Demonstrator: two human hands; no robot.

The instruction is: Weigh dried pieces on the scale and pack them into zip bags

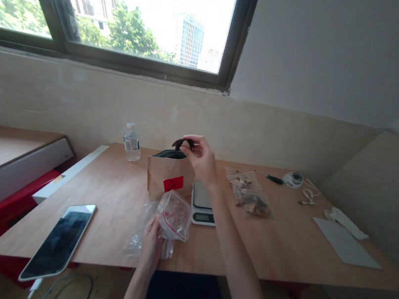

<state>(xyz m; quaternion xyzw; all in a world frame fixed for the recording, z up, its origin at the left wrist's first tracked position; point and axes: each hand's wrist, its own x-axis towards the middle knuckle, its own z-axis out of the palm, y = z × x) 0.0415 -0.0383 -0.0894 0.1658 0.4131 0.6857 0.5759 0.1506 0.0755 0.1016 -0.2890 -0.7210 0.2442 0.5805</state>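
Head view: right hand (201, 162) pinching dark piece (184, 144) above open paper bag (169, 177), reaching over scale (202, 202). Left hand (152, 240) gripping clear zip bag (174, 216) upright, mouth facing up, just below paper bag. Phone (58, 243) lying far left of that hand.

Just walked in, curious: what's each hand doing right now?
Left hand: closed on a clear zip bag.
Right hand: pinching a small dark piece above the paper bag.
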